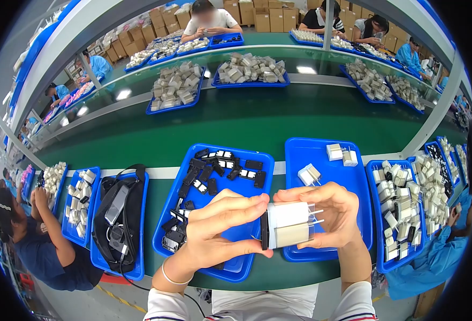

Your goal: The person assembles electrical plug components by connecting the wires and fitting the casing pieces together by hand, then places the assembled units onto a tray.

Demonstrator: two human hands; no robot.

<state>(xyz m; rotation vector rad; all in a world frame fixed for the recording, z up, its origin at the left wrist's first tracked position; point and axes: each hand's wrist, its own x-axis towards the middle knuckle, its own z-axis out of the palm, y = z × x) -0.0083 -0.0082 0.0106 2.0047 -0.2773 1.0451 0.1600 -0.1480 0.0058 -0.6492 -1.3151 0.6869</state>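
Observation:
Two white plug adapters [289,223] lie side by side between my hands, their metal prongs pointing right. My left hand [222,224] presses against their left end, where a black part [264,230] shows. My right hand [324,214] grips the adapters from the prong side, thumb below and fingers above. Under my left hand is a blue tray [268,160] with many small black parts [191,175]. Behind my right hand a second blue tray [321,143] holds a few white adapters [309,174].
At the right, blue trays [374,167] hold heaped adapters. A tray with a black bag [119,214] stands left. Filled trays [252,69] sit across the green belt [220,123]. Co-workers sit at both sides [48,235] and beyond the belt.

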